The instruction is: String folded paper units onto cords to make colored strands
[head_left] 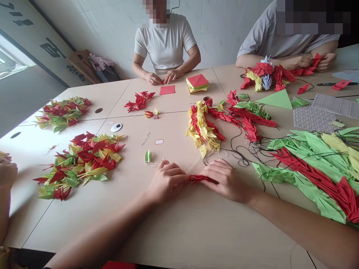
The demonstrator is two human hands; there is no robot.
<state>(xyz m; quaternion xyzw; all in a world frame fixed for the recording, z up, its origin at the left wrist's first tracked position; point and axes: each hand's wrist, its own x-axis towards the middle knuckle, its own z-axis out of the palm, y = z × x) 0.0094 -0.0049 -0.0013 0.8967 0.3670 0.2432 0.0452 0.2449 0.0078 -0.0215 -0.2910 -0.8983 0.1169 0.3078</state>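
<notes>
Between my two hands lies a short bundle of red folded-paper pieces (198, 179), pressed close together near the table's front. My left hand (169, 179) grips its left end, fingers curled. At the right end, my right hand (224, 179) is closed around it, hiding part of the paper. A small green folded piece (147, 156) with white thread rests beyond my left hand. Past my right hand runs a tangle of black cord (241, 158). A yellow and red folded-paper string (203, 125) sits farther back, and long green and red strings (314, 175) fill the right side.
Piles of folded paper (84, 160) lie at left, near a white round disc (116, 127). Across the table, one person (168, 45) folds red paper beside a paper stack (198, 83); another person (280, 37) handles red pieces. Someone's hand (7, 172) shows at the left edge.
</notes>
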